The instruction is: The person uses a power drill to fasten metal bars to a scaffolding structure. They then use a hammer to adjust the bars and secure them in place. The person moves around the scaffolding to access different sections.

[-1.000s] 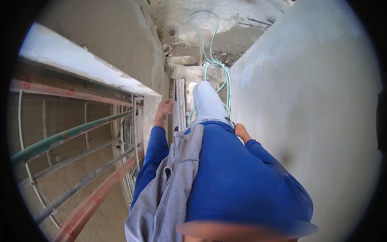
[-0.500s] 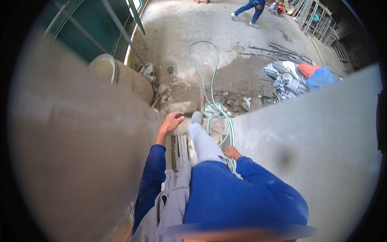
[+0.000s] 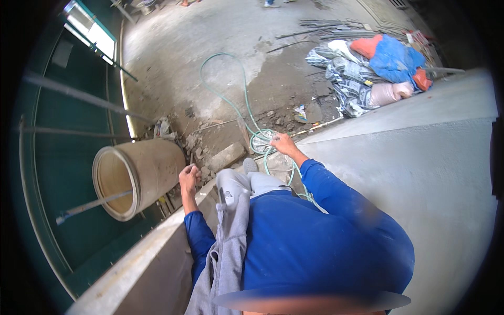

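Observation:
My right hand (image 3: 285,145) is closed on the green hose (image 3: 247,107) at its small coil, on the far side of my knees. From there the hose runs back beside my right leg and out in a long loop over the floor. My left hand (image 3: 189,179) hangs in front of the concrete rubble, its fingers loosely bent and somewhat apart, with nothing visible in it. A grey garment (image 3: 231,247) lies along my left side. My grey-trousered leg and grey sock (image 3: 250,166) show between the arms.
A big round drum (image 3: 164,164) lies on its side at left, a bar sticking out. Broken concrete (image 3: 226,157) covers the ground ahead. Filled sacks (image 3: 346,79) and long bars (image 3: 325,32) lie at the far right. A low wall edge (image 3: 131,257) and a grey wall (image 3: 409,173) flank me.
My right hand has moved forward and left along the hose to the coil. My left hand has come lower and to the left, its fingers more bent. The view has turned, showing the drum fully.

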